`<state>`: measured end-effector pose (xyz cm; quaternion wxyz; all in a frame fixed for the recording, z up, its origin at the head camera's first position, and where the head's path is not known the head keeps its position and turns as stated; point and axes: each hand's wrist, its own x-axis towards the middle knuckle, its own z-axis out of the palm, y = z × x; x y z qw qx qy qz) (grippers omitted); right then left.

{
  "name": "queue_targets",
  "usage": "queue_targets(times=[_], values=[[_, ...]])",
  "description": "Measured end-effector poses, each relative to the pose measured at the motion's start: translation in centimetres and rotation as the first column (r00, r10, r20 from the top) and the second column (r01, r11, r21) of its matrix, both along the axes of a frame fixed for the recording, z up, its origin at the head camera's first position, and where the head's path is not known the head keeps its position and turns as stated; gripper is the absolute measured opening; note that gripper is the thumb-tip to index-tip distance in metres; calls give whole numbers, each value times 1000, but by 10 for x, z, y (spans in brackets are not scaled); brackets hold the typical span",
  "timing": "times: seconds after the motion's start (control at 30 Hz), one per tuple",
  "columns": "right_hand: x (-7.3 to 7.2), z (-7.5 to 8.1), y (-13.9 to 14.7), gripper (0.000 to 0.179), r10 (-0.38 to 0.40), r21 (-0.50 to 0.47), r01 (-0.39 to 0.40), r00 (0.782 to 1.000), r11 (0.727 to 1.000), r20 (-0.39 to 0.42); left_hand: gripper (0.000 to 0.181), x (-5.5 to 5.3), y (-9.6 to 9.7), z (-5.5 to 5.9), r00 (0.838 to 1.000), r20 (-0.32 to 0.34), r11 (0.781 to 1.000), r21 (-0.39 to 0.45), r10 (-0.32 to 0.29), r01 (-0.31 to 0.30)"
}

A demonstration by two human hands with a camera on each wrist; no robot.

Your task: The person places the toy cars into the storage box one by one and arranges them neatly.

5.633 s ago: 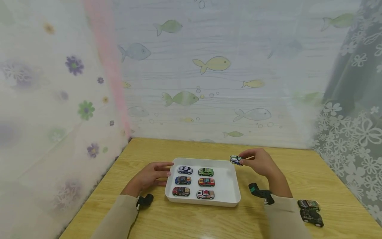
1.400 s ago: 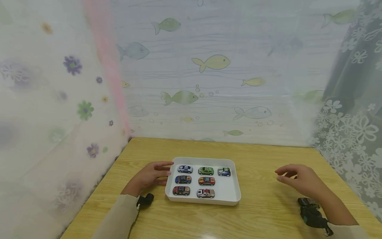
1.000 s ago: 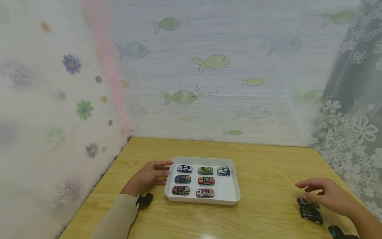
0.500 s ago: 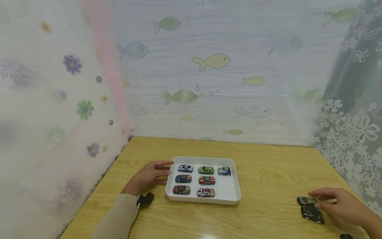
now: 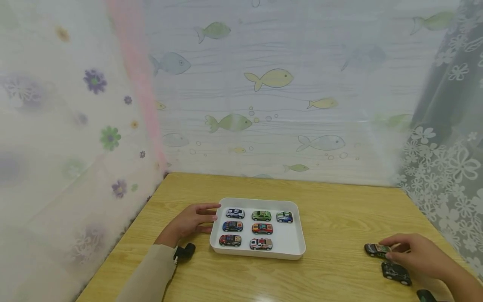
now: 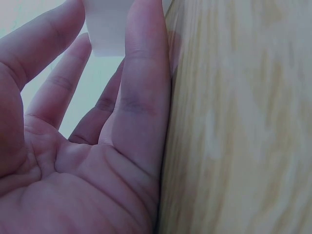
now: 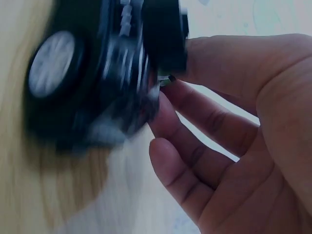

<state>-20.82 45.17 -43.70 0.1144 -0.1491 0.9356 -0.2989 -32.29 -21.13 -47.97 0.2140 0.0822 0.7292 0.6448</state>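
My right hand (image 5: pixel 422 256) pinches a dark toy car (image 5: pixel 377 250) with a multicoloured top between thumb and fingers, low over the table. Close below it stands a black toy car (image 5: pixel 395 273), which looms blurred in the right wrist view (image 7: pixel 92 83) and covers most of the held one. At the left end of a white tray (image 5: pixel 260 253), my left hand (image 5: pixel 188 222) rests with extended fingers touching the tray's outer wall. Inside the tray several toy cars stand in columns. A white, green and blue toy car (image 5: pixel 284 217) is alone in the right column, at the back.
The wooden table (image 5: pixel 332 218) stretches between the tray and the right-hand cars. A fish-patterned curtain (image 5: pixel 271 126) hangs behind it, and a flowered curtain (image 5: pixel 75 167) borders its left side. Dark wrist cameras (image 5: pixel 185 252) are worn at both wrists.
Earlier my right hand held the white, green and blue car, which now stands in the tray. It has moved right, gripped the multicoloured-top car and shifted it leftward from the black one. Left hand unmoved.
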Motion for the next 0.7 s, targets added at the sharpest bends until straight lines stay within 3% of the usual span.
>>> queue_targets(times=[0.27, 0.5, 0.7], values=[[-9, -2, -11, 36, 52, -92, -49, 998, 995, 30, 58, 3, 1, 1, 1000, 0, 1000, -16, 13, -13], [-7, -4, 2, 40, -21, 30, 21, 1000, 999, 8, 57, 5, 1, 4, 1000, -1, 1000, -26, 14, -14], [-6, -3, 7, 42, -90, 75, 89, 996, 993, 11, 56, 5, 2, 5, 1000, -3, 1000, -18, 14, -14]])
